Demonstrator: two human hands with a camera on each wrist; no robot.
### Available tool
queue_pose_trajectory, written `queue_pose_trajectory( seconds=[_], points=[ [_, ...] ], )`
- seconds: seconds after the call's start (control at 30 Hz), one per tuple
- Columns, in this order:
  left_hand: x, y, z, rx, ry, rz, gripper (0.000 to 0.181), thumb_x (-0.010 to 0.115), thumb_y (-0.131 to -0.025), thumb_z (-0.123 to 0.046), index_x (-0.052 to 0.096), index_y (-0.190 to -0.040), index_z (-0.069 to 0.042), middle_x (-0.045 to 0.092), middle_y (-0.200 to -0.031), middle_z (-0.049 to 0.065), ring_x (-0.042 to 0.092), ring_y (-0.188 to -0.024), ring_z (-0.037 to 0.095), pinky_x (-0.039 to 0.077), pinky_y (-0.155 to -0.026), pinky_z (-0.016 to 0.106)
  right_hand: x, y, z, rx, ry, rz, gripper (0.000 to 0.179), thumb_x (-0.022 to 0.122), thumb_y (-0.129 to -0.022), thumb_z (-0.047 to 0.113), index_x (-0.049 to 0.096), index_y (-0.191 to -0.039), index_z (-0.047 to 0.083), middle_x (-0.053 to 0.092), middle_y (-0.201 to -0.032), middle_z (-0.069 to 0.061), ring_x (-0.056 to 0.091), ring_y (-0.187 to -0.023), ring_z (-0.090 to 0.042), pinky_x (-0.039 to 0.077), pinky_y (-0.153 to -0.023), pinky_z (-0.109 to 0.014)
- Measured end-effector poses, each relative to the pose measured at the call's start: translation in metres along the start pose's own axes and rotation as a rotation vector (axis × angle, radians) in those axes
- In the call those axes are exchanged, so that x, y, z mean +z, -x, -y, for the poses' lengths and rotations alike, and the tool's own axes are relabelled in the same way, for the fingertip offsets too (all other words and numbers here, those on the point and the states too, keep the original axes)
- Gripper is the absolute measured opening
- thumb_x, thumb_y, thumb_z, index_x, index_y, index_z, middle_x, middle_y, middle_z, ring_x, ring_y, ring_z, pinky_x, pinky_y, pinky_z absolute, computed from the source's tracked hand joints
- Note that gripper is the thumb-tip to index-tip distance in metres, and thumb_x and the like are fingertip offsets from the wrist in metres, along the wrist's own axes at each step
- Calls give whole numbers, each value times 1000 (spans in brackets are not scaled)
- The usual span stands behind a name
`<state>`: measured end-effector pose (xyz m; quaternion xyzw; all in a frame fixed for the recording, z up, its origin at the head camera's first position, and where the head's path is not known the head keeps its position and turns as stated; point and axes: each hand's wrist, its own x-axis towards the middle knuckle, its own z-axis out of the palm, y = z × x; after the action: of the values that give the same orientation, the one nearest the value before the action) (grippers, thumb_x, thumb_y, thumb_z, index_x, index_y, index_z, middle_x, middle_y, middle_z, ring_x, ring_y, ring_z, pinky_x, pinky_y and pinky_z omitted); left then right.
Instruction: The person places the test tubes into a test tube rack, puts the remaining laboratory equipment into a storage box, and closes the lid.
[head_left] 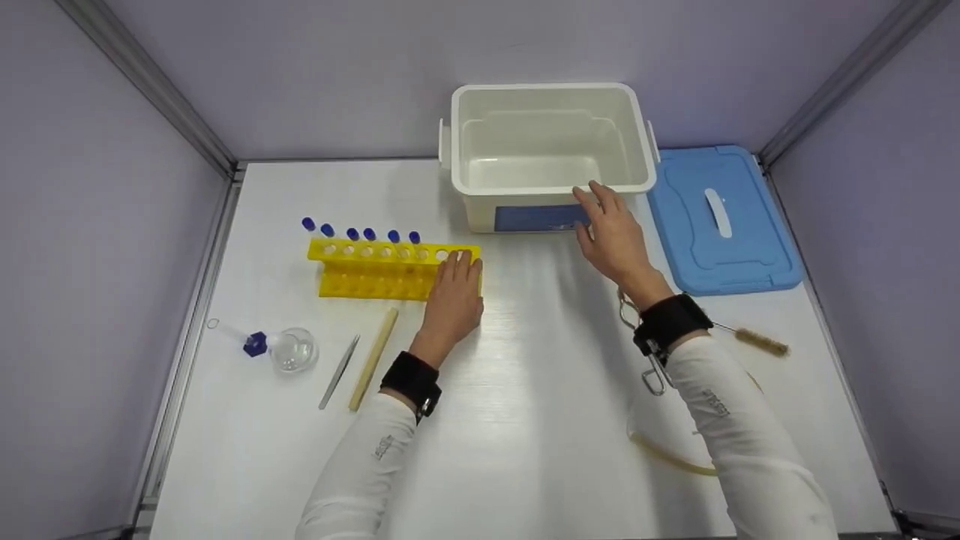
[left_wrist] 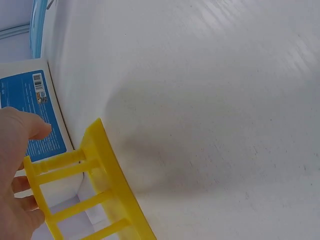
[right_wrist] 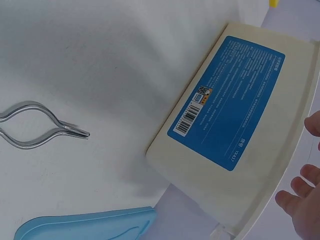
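Note:
In the head view, my left hand (head_left: 454, 300) lies over the right end of a yellow test tube rack (head_left: 375, 268). Its fingertips touch the rack's top, and the left wrist view shows the thumb apart from the yellow frame (left_wrist: 117, 180). Several tubes with blue caps (head_left: 352, 234) stand in the rack. My right hand (head_left: 615, 236), fingers spread and holding nothing, is at the front rim of a lidless white storage box (head_left: 480, 214). In the right wrist view, its fingers (right_wrist: 301, 186) overlap the rim beyond the box's blue label (right_wrist: 227, 100).
A blue lid (head_left: 682, 217) lies right of the box. Metal tongs (head_left: 654, 381), a brush (head_left: 761, 342) and a tan tube (head_left: 671, 456) lie by the right arm. At left are a glass flask (head_left: 294, 350), tweezers (head_left: 340, 371) and a wooden stick (head_left: 373, 360).

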<state>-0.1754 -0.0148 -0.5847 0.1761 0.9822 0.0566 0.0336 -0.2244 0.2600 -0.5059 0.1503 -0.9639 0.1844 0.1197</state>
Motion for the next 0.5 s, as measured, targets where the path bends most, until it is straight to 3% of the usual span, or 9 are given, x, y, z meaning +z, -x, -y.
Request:
queue_pose_trajectory(
  seconds=[0.13,0.27,0.5],
  points=[
    [1,3,10,-8,12,-56,61,64,-103,-24,44,-156,-2,40,-166,21,36,-156,39,29,-132,49,-1,-8,-1,10,-14,1,54,61,-104,13,47,-156,4,44,-160,-27,42,-149,-46,43,-116,-64],
    [0,6,16,1,-32,-108,57,66,-102,-22,48,-152,0,45,-161,23,42,-152,41,36,-129,49,-1,-15,-5,13,-28,23,53,60,-105,14,48,-155,2,43,-160,-29,40,-151,-47,38,-122,-62],
    [-3,7,22,-39,-51,-85,53,62,-104,-22,49,-151,-2,47,-160,21,43,-151,39,34,-129,48,-2,-23,-12,54,5,121,57,58,-105,16,43,-158,2,35,-165,-32,30,-156,-49,22,-130,-65]
  ],
)
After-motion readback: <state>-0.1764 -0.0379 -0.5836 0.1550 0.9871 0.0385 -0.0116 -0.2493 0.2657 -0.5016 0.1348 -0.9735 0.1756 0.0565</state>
